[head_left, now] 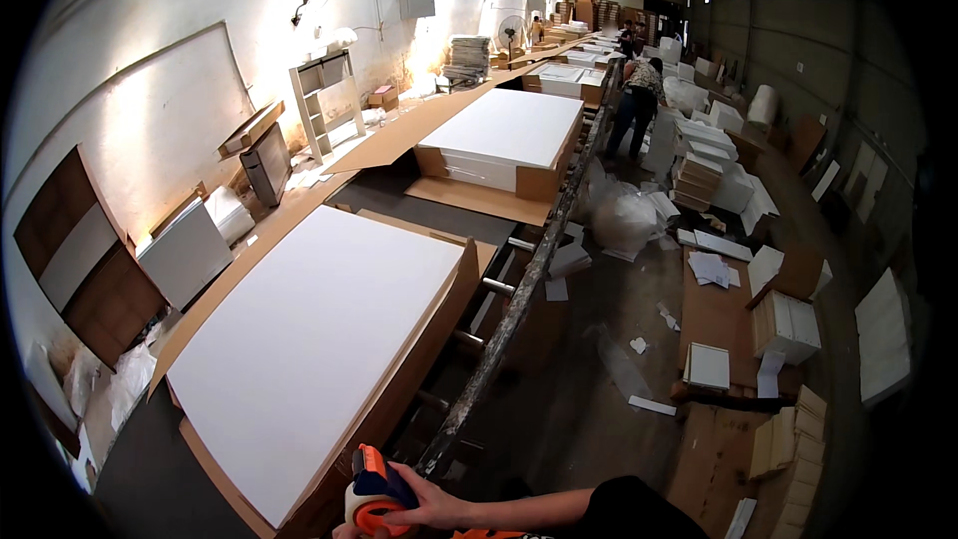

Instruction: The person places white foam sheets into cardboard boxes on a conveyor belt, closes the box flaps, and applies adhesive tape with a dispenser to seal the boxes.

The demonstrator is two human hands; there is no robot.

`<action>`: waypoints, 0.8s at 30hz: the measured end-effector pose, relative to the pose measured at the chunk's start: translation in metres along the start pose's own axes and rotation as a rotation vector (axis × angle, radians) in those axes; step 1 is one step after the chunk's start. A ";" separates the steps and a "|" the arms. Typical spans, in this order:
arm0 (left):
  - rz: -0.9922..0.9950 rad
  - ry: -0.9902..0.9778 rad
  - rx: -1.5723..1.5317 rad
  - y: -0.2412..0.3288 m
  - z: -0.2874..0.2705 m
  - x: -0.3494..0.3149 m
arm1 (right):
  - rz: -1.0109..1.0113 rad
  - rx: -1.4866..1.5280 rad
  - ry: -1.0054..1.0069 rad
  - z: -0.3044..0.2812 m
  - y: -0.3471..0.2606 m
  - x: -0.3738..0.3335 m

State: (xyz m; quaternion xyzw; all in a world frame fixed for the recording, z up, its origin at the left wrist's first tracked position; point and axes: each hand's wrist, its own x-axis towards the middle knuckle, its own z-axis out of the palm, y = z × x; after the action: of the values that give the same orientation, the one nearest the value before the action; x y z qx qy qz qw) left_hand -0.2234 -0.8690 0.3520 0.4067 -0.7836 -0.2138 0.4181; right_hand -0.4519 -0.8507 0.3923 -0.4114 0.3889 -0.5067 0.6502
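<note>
- Tape dispenser [377, 484], orange and dark blue, loaded with a pale roll: at the lower edge of view, just beside the near end of the closest carton; whether it touches the cardboard, I cannot tell.
- Right hand [431, 502], bare: closed around the dispenser, its forearm reaching in from the right.
- Left hand: a sliver of skin shows beneath the roll; I cannot tell whether it is this hand, nor how it grips.
- Closest carton, brown, open at the top: on the conveyor, with a flap [454, 294] standing along its right side.
- White panel [314, 349], broad and flat: lying within that carton, its face uncovered.
- Second white panel [509, 125]: farther along the line, on top of another open carton.
- Conveyor, with metal rollers [499, 286] and a scuffed rail [509, 304]: running away from the person.
- Co-worker [637, 105]: bent forward beside the line, well apart.
- Handling, in my judgement: a firm grip on the dispenser, fingers clear of its cutting edge, the roll turning freely; even pressure on cardboard, the flap held flat and square, the tool kept off the white face, which would likely mark.
- Labels: none legible on dispenser, carton or panels from here.
- Loose papers [709, 269], right of the aisle: any print too small to read.
</note>
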 end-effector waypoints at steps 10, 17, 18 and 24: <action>0.438 -0.194 0.279 0.038 0.126 0.076 | -0.274 0.630 0.617 -0.154 -0.021 -0.022; 0.028 -0.358 0.719 0.011 0.141 0.176 | -0.306 0.305 1.220 -0.371 -0.079 0.002; -0.050 -0.417 0.709 -0.005 0.142 0.175 | -0.332 0.234 1.244 -0.405 -0.083 0.017; -0.089 -0.411 0.774 -0.012 0.130 0.163 | -0.020 -0.335 1.399 -0.565 -0.101 0.140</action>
State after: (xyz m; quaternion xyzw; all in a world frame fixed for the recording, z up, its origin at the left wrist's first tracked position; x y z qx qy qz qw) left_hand -0.3779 -1.0098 0.3497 0.5159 -0.8545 0.0012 0.0608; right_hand -0.9816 -1.0826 0.2710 -0.0882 0.7831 -0.5911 0.1720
